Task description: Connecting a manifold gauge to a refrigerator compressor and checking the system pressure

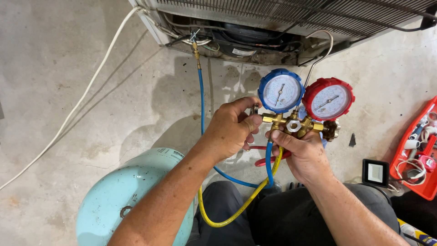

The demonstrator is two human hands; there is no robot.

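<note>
A brass manifold gauge set [296, 123] is held up in front of me, with a blue-rimmed dial [281, 90] on the left and a red-rimmed dial [328, 99] on the right. My left hand [230, 129] grips the valve knob at the set's left end. My right hand [305, 152] holds the brass body from below, thumb across the front. A blue hose [201, 95] runs from the set to a brass fitting [196, 51] on the appliance. A yellow hose [227, 214] loops down over my lap.
A pale blue gas cylinder [125, 196] lies at lower left. The back of an appliance [282, 23] with its compressor bay stands ahead. A white cable [86, 91] crosses the concrete floor. A red tool tray [421, 150] and a small flood lamp [375, 172] sit at right.
</note>
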